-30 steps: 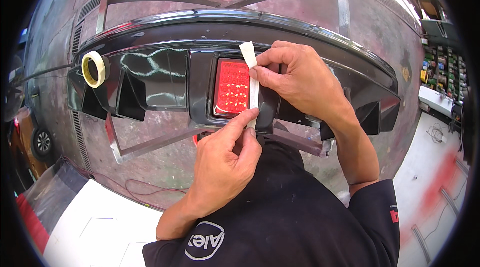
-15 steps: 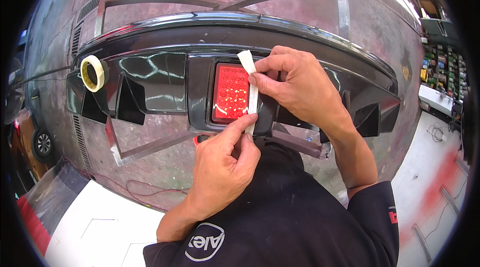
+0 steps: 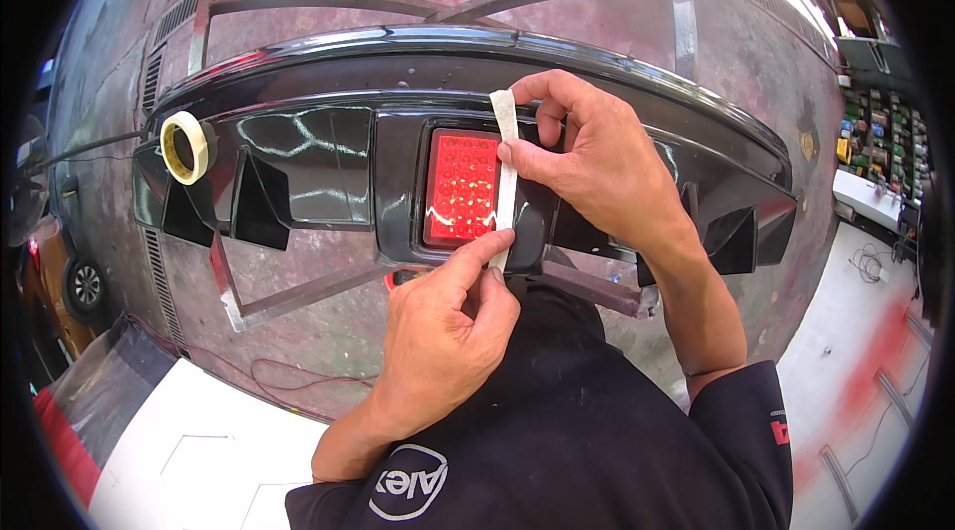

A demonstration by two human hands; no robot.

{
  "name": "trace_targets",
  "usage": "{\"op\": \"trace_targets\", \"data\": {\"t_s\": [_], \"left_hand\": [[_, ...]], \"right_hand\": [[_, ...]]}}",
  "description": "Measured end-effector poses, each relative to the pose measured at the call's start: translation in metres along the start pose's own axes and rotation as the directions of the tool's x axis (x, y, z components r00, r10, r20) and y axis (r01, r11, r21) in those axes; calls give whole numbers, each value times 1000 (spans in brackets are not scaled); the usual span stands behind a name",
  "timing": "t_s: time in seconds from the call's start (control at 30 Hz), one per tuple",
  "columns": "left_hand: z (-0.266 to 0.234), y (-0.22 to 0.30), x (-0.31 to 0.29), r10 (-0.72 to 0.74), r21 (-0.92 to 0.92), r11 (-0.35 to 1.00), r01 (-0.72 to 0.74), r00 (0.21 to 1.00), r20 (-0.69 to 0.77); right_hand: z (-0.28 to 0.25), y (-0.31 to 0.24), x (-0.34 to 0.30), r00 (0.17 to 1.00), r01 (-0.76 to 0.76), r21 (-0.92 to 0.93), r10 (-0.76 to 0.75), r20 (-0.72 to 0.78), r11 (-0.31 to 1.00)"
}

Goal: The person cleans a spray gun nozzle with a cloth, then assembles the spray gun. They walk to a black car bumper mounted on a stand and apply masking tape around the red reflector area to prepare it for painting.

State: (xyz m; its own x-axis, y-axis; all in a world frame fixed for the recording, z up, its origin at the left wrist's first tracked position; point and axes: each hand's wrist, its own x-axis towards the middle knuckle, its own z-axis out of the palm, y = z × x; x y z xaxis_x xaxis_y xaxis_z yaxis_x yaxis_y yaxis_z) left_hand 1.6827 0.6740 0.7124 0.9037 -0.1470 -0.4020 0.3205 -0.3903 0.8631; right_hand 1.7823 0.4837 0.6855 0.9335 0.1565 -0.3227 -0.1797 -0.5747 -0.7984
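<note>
A thin strip of pale tape (image 3: 505, 177) runs up and down along the right edge of a red light (image 3: 463, 187). The red light is a square full of little dots, and it sits in the middle of a shiny black car part (image 3: 328, 157).

The right hand (image 3: 597, 157) holds the top of the tape. Its thumb and first finger are pinching the strip near the upper end, and the thumb presses the tape against the black part beside the light. The other fingers (image 3: 552, 92) curl over the top edge.

The left hand (image 3: 448, 331) holds the bottom of the tape. Its thumb and first finger are pressed together on the lower end, just under the red light. The rest of that hand is folded in.

The black car part is long and curved, with fins sticking out on both sides. It rests on a metal frame (image 3: 438, 3) over a worn reddish surface.

A roll of yellowish tape (image 3: 186, 146) sits on the left end of the black part, well apart from both hands.

A thin red wire (image 3: 288, 376) lies on the surface below the part. The person wears a black shirt (image 3: 587, 431) with short sleeves. At the far right there is a rack (image 3: 880, 137) with many small coloured things.
</note>
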Motion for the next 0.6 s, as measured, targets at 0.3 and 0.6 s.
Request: {"op": "trace_targets", "data": {"t_s": [0.3, 0.6], "left_hand": [[0, 1, -1, -3, 0, 1000, 3, 1000, -6], [0, 1, -1, 12, 28, 1000, -12, 1000, -5]], "right_hand": [[-5, 4, 11, 999, 36, 58, -38, 37, 998], [3, 2, 14, 985, 169, 84, -165, -45, 982]]}}
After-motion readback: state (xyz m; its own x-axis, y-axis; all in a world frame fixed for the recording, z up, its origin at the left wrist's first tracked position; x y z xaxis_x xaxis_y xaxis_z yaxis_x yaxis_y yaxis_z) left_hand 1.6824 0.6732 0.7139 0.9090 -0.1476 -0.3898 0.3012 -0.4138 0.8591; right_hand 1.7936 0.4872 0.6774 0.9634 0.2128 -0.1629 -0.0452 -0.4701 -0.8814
